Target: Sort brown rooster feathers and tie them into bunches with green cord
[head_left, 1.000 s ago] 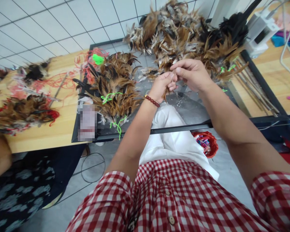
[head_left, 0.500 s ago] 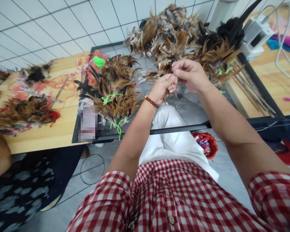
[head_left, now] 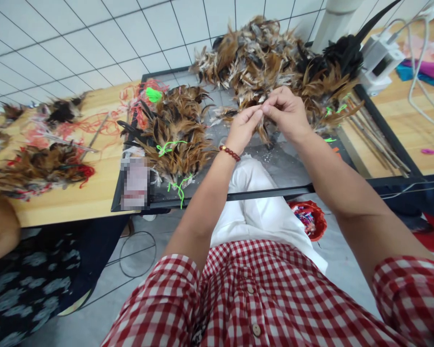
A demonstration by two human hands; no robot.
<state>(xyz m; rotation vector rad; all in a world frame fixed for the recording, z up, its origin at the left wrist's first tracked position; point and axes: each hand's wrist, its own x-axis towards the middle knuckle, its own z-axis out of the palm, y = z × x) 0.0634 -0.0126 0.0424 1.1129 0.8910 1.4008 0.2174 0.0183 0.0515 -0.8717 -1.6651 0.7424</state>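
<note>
My left hand [head_left: 244,126], with a dark red bead bracelet at the wrist, is closed in a pinch. Its fingertips meet those of my right hand [head_left: 286,113], whose thumb and forefinger are also pressed together. A few brown and dark feathers [head_left: 264,133] hang below the joined fingertips, their upper ends hidden by my fingers. Just beyond my hands rises a large heap of brown, black and white feathers [head_left: 253,62]. Left of them lies a smaller pile of brown feathers [head_left: 181,130] with bright green strings [head_left: 181,188] on it.
A black-framed glass panel [head_left: 271,166] lies under the feathers. Thin sticks [head_left: 379,135] and a white charger block [head_left: 379,60] are at right. Red string [head_left: 97,126] and more feathers [head_left: 39,166] lie left, near another person's arm [head_left: 0,226]. A red basket [head_left: 316,224] stands below.
My fingertips have drawn together and the left fingers have straightened. The feathers beneath them now hang more in view. The whole view has shifted slightly.
</note>
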